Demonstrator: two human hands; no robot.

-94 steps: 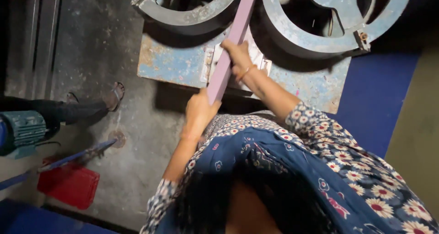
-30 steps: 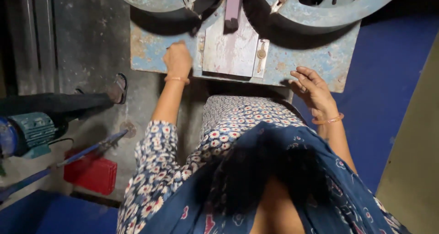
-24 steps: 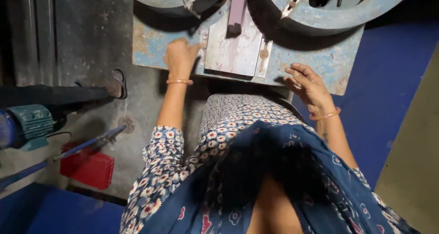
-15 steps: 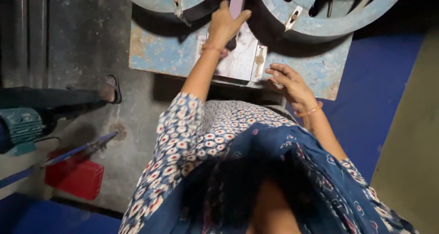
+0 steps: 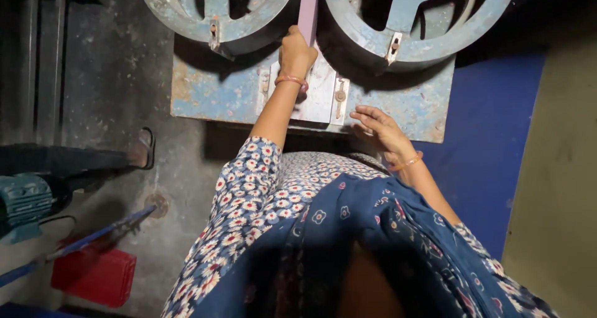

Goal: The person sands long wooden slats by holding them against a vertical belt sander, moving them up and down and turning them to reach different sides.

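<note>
— What surrounds the blue machine base (image 5: 205, 97)?

— Two round metal wheels (image 5: 224, 19) at its far edge, a red crate (image 5: 93, 274) well to its left on the concrete floor.

— And the strip?

— The flat, smooth lilac strip (image 5: 308, 10) stands between the wheels. The left hand (image 5: 295, 57) has its fingers closed around its lower end; the right hand (image 5: 379, 125) rests spread open on the chipped base.
</note>
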